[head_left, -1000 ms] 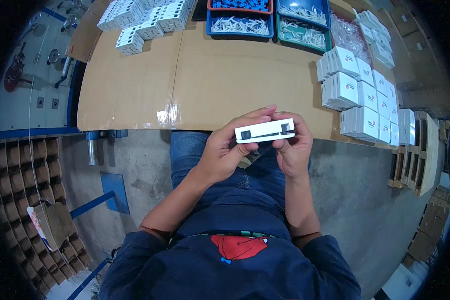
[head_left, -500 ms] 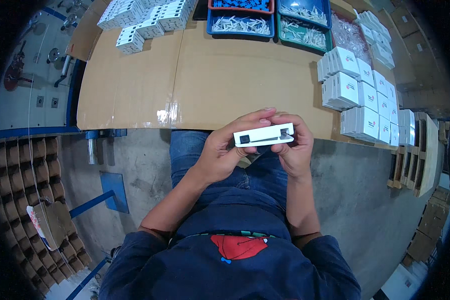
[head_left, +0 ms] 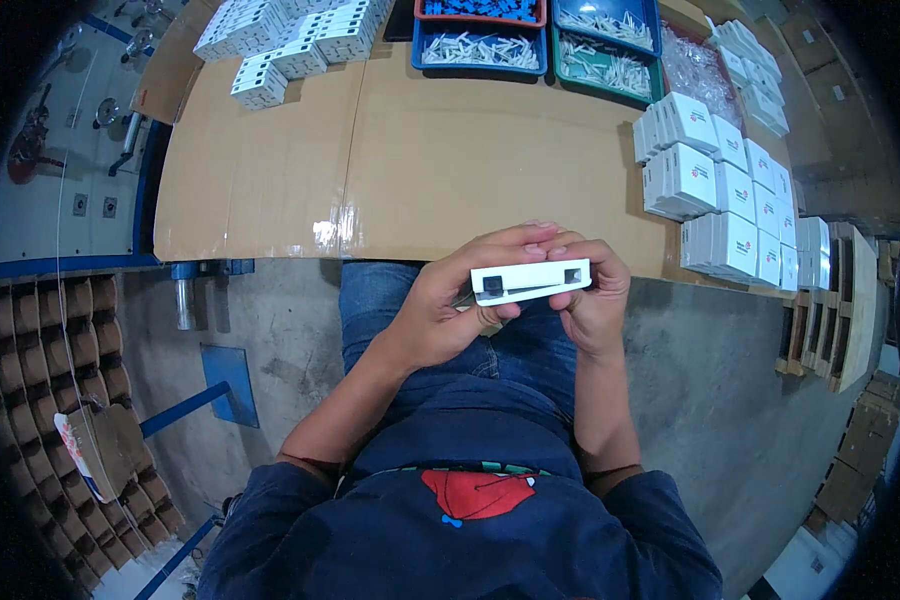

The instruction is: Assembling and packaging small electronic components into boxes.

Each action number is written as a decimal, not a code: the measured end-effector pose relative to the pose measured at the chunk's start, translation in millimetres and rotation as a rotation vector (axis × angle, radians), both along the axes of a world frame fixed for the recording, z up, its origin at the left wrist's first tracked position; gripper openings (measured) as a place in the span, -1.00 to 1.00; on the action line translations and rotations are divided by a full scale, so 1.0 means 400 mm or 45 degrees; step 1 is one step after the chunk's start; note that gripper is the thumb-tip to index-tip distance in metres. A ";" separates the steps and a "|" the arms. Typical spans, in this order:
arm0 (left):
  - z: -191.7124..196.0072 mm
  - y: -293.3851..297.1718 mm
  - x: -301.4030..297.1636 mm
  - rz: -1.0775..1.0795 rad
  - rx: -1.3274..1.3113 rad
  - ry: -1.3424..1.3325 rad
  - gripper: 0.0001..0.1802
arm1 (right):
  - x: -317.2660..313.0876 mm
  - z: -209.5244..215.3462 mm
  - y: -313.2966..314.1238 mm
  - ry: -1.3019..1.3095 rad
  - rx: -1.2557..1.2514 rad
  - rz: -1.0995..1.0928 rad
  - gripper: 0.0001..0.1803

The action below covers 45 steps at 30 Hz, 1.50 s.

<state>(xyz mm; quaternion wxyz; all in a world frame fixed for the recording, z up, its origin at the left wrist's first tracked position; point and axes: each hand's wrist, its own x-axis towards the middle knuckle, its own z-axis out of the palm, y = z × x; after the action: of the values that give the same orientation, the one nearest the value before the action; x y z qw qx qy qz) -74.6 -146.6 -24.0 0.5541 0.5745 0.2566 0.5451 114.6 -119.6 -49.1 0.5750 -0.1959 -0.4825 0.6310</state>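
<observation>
Cardboard sheets (head_left: 440,150) covered the work table, their seam taped and shiny near the front edge, and a grey concrete floor (head_left: 270,320) showed below it. Over the person's lap, just short of that table edge, both hands held a flat white carton (head_left: 530,280). Its long axis ran left to right across the view, almost level, with the right end tilted slightly up and away. The face turned toward the camera was plain white, long and narrow, with a small dark square window near each end. Along its lower edge a thin flap or second layer stood slightly open, so the carton looked only partly folded.

The left hand (head_left: 460,300) was closed around the carton's left end, thumb on the near face beside the left window and fingers curled over the top and behind. The right hand (head_left: 595,300) gripped the right end in the same way, its fingers bent over the upper edge.

On the table's right side stood stacks of white boxes (head_left: 725,190), well apart from the hands. At the far left corner lay a heap of small white folded cartons (head_left: 290,45). Along the far edge sat a blue bin (head_left: 480,45) and a green bin (head_left: 600,60), both holding pale small parts.
</observation>
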 end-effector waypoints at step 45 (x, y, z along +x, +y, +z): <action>-0.046 -0.032 0.066 0.650 -0.123 0.254 -0.46 | -0.065 -0.040 0.014 0.357 -0.714 -0.008 -0.31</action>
<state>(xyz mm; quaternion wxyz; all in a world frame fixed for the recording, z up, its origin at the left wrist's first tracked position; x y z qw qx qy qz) -48.0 -159.3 -42.4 0.3975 0.5150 0.4721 0.5949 88.5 -113.8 -65.3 0.5614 -0.2592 -0.2052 0.7586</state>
